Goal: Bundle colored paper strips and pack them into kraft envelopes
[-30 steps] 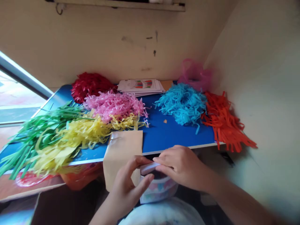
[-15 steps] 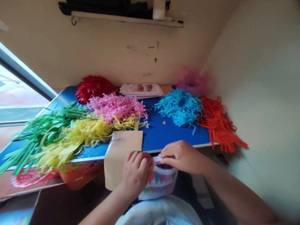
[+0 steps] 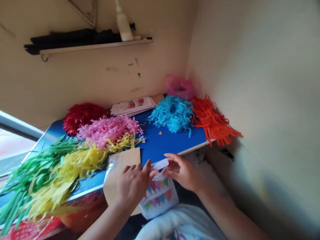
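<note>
My left hand (image 3: 132, 185) lies over a kraft paper pouch (image 3: 120, 176), its fingertips at the top edge of a clear plastic packet (image 3: 158, 196) printed with coloured bunting triangles. My right hand (image 3: 182, 173) pinches a white strip (image 3: 160, 164) at the packet's top. Shredded paper lies in heaps on the table: green (image 3: 37, 163), yellow (image 3: 80, 163), pink (image 3: 107, 130), dark red (image 3: 82, 118), blue (image 3: 172, 113) and orange-red (image 3: 210, 120). The pouch's lower part is hidden behind my left hand.
A blue table (image 3: 160, 143) meets the walls in a corner. A stack of printed cards (image 3: 132, 106) and a pink plastic bag (image 3: 180, 87) stand at the back. Above is a shelf (image 3: 92, 45) with a white bottle (image 3: 122, 23). White cloth (image 3: 180, 223) covers my lap.
My view has swung left and tilted. The packet has turned so more of its printed face shows, and my hands have spread slightly apart at its top.
</note>
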A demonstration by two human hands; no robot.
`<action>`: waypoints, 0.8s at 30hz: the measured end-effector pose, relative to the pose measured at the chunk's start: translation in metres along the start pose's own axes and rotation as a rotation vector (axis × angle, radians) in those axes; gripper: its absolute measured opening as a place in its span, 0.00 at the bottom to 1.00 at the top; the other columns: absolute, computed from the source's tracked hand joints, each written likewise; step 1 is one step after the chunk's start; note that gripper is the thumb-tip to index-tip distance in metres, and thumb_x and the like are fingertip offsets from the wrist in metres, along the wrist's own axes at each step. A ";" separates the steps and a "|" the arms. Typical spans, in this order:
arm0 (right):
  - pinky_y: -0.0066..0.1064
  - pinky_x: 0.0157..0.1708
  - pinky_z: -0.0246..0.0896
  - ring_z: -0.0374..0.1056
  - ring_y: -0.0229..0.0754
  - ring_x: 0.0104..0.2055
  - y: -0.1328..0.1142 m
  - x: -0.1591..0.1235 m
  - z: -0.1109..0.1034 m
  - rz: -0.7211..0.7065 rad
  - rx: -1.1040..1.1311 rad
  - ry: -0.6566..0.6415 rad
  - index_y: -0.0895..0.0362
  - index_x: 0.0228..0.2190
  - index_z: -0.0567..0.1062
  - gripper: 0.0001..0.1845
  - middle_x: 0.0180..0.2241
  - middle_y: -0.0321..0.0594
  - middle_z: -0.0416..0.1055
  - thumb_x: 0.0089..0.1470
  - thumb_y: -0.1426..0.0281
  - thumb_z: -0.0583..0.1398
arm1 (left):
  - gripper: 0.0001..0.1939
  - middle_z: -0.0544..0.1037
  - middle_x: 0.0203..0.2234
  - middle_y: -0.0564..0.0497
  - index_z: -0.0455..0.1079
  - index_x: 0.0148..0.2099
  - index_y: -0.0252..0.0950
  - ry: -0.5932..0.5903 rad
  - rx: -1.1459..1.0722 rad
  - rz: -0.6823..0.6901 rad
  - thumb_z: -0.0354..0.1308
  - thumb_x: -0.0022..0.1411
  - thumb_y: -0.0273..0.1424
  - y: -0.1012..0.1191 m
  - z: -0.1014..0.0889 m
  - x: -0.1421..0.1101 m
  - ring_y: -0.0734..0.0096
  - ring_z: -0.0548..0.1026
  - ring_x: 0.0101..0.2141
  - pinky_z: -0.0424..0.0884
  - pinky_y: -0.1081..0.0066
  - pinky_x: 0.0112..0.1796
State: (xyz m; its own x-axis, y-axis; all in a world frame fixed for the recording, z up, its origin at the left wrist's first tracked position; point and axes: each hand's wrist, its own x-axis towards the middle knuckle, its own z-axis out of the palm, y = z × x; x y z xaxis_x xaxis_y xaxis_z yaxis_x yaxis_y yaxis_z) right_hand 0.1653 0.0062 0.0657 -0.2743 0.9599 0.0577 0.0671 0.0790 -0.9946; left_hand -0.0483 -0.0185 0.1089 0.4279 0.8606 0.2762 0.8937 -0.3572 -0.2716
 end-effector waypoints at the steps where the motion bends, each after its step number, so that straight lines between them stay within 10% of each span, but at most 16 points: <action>1: 0.37 0.44 0.73 0.77 0.45 0.41 0.003 -0.003 0.004 0.004 0.028 0.024 0.53 0.54 0.70 0.34 0.43 0.44 0.78 0.46 0.61 0.70 | 0.22 0.78 0.22 0.49 0.76 0.49 0.40 0.038 0.001 0.017 0.46 0.70 0.45 -0.003 0.002 0.000 0.64 0.76 0.23 0.63 0.66 0.29; 6: 0.37 0.43 0.73 0.77 0.43 0.40 -0.001 -0.005 0.014 -0.044 0.043 0.044 0.54 0.53 0.70 0.30 0.39 0.42 0.79 0.49 0.67 0.68 | 0.18 0.79 0.21 0.49 0.77 0.48 0.39 0.061 -0.139 0.164 0.49 0.69 0.41 -0.018 0.000 0.007 0.62 0.78 0.24 0.69 0.67 0.29; 11: 0.37 0.42 0.73 0.77 0.44 0.38 -0.001 -0.005 0.012 -0.125 -0.020 0.021 0.56 0.54 0.70 0.30 0.38 0.42 0.80 0.50 0.64 0.68 | 0.25 0.79 0.50 0.48 0.61 0.65 0.46 -0.080 -0.494 0.363 0.46 0.68 0.26 -0.025 -0.016 0.021 0.67 0.82 0.40 0.77 0.72 0.37; 24: 0.35 0.42 0.73 0.77 0.44 0.40 -0.006 -0.010 0.010 -0.143 -0.005 -0.012 0.54 0.51 0.71 0.26 0.38 0.41 0.80 0.52 0.60 0.67 | 0.14 0.84 0.37 0.49 0.76 0.48 0.39 0.135 -0.550 0.416 0.49 0.69 0.31 -0.019 -0.022 0.030 0.69 0.83 0.31 0.78 0.75 0.30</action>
State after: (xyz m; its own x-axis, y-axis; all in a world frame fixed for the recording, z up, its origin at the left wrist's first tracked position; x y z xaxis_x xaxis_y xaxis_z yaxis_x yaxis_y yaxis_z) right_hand 0.1577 -0.0068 0.0698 -0.2930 0.9354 0.1978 0.0313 0.2162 -0.9759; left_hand -0.0498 0.0057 0.1430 0.7301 0.5731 0.3723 0.5759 -0.8092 0.1162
